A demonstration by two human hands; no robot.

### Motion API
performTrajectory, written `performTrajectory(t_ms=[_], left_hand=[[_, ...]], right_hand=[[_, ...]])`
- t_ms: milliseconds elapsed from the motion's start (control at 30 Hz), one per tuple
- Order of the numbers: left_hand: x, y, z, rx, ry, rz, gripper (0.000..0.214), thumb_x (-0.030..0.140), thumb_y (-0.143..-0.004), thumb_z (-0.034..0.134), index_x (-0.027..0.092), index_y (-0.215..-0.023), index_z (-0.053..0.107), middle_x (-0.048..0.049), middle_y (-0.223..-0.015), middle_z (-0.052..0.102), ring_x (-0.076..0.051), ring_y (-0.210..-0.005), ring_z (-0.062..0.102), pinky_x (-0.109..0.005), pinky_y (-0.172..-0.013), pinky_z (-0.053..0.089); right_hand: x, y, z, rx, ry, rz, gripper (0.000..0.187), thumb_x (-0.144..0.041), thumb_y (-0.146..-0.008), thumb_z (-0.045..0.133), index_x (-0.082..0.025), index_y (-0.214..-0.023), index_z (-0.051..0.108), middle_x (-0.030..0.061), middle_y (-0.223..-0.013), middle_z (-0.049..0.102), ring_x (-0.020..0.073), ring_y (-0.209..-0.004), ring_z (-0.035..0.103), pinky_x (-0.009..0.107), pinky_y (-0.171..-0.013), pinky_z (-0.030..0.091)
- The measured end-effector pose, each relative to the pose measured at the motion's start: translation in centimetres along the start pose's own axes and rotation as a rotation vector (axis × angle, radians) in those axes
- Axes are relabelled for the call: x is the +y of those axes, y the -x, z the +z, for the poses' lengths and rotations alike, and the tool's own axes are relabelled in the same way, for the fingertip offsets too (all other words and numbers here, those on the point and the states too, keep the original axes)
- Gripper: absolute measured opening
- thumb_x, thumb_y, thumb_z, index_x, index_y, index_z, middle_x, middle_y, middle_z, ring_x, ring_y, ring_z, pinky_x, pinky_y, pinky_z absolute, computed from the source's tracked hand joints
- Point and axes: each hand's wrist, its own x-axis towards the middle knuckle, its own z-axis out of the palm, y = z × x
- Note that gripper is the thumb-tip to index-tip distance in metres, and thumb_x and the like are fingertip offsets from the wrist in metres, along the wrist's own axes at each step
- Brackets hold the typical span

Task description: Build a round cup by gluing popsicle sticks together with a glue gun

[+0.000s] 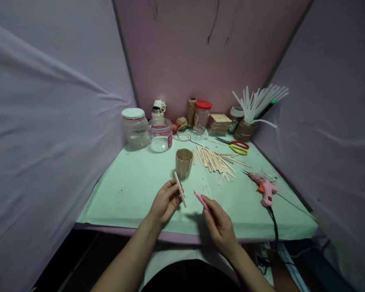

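Observation:
My left hand (167,199) pinches a wooden craft stick (180,190) between thumb and fingers, holding it tilted above the table. Closed around a slim pink pen-like tool (201,200) is my right hand (219,221); the tool's thin pointed tip faces the stick, with a gap between them. Whether that tip is a nib or a blade, I cannot tell. Just beyond my left hand stands a small brown cup (184,163) with a scalloped rim and ribbed sides. A loose pile of craft sticks (213,160) lies to the right of the cup.
A pink glue gun (264,188) with a black cord lies at the right. Red-and-yellow-handled scissors (239,147) rest behind the sticks. Along the back stand a lidded jar (135,129), an open clear tub (160,136), a red-lidded jar (202,117) and a pot (245,129) of white glue sticks.

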Motion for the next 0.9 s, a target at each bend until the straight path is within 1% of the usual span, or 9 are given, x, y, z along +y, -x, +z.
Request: performTrajectory(t_ms=[67,167,233,333,500,600,733,800,900], left_hand=[[0.0,0.0,-0.1,-0.019,0.054,-0.049,0.027,0.021,-0.069,0.08,0.014,-0.088,0.061,0.001,-0.076,0.06,-0.007,-0.064,0.058,-0.017,-0.058,0.051],[-0.1,-0.2,-0.1,-0.034,0.092,-0.07,0.024,0.018,-0.071,0.078,0.014,-0.087,0.061,0.0006,-0.074,0.06,-0.007,-0.063,0.058,-0.017,-0.056,0.051],[-0.2,-0.3,-0.1,-0.044,0.099,-0.076,0.021,0.018,-0.072,0.075,0.013,-0.087,0.06,0.0003,-0.073,0.06,-0.007,-0.062,0.058,-0.017,-0.056,0.05],[-0.2,-0.5,-0.2,-0.038,0.115,-0.073,0.019,0.016,-0.073,0.073,0.014,-0.087,0.06,0.0002,-0.072,0.059,-0.008,-0.061,0.057,-0.018,-0.055,0.05],[-0.3,-0.5,-0.2,-0.025,0.13,-0.076,0.023,0.014,-0.072,0.074,0.013,-0.089,0.059,-0.0001,-0.072,0.058,-0.008,-0.062,0.056,-0.017,-0.055,0.049],[-0.3,-0.3,0.0,-0.046,0.135,-0.075,0.024,0.015,-0.072,0.074,0.012,-0.088,0.056,0.0014,-0.068,0.054,-0.006,-0.058,0.052,-0.015,-0.05,0.042],[-0.4,0.1,0.6,-0.06,0.134,-0.043,0.024,0.021,-0.075,0.074,0.013,-0.083,0.052,0.0052,-0.061,0.045,-0.003,-0.049,0.04,-0.013,-0.042,0.029],[-0.6,0.3,0.9,-0.062,0.136,-0.032,0.026,0.023,-0.076,0.074,0.014,-0.082,0.051,0.0069,-0.058,0.04,-0.003,-0.046,0.034,-0.013,-0.041,0.024],[-0.9,0.4,1.1,-0.072,0.126,-0.024,0.029,0.026,-0.075,0.075,0.015,-0.081,0.049,0.0082,-0.056,0.036,-0.003,-0.045,0.03,-0.014,-0.041,0.021]], right_hand=[[0.3,-0.1,-0.5,-0.078,-0.009,-0.017,0.033,-0.024,-0.096,0.047,-0.021,-0.127,0.058,0.0087,-0.105,0.07,0.019,-0.093,0.067,0.031,-0.079,0.056],[0.6,-0.4,-0.8,-0.195,-0.02,-0.036,0.03,-0.024,-0.097,0.045,-0.021,-0.122,0.061,0.0069,-0.095,0.07,0.0177,-0.083,0.065,0.03,-0.073,0.054],[0.7,-0.5,-0.9,-0.237,-0.013,-0.061,0.029,-0.023,-0.097,0.045,-0.021,-0.12,0.062,0.0045,-0.085,0.067,0.0164,-0.075,0.062,0.029,-0.067,0.051],[0.9,-0.3,-0.7,-0.244,0.011,-0.115,0.028,-0.021,-0.096,0.047,-0.019,-0.12,0.061,0.0022,-0.075,0.061,0.0153,-0.068,0.056,0.028,-0.061,0.047],[1.7,0.2,-0.2,-0.212,0.075,-0.196,0.03,-0.018,-0.095,0.049,-0.019,-0.123,0.06,0.0027,-0.075,0.057,0.0156,-0.067,0.053,0.028,-0.059,0.043],[2.0,0.4,0.2,-0.205,0.095,-0.219,0.033,-0.017,-0.094,0.051,-0.019,-0.126,0.058,0.0034,-0.077,0.057,0.0161,-0.069,0.053,0.028,-0.06,0.043],[2.1,0.4,0.3,-0.221,0.143,-0.24,0.035,-0.016,-0.094,0.052,-0.02,-0.128,0.057,0.0031,-0.077,0.055,0.0163,-0.069,0.052,0.028,-0.06,0.043],[2.0,0.3,0.3,-0.223,0.154,-0.252,0.035,-0.016,-0.093,0.053,-0.02,-0.128,0.057,0.0029,-0.076,0.054,0.0162,-0.068,0.052,0.028,-0.059,0.043],[1.9,0.3,0.2,-0.221,0.149,-0.253,0.034,-0.016,-0.093,0.053,-0.019,-0.127,0.058,0.0029,-0.075,0.055,0.0162,-0.067,0.052,0.028,-0.059,0.043]])
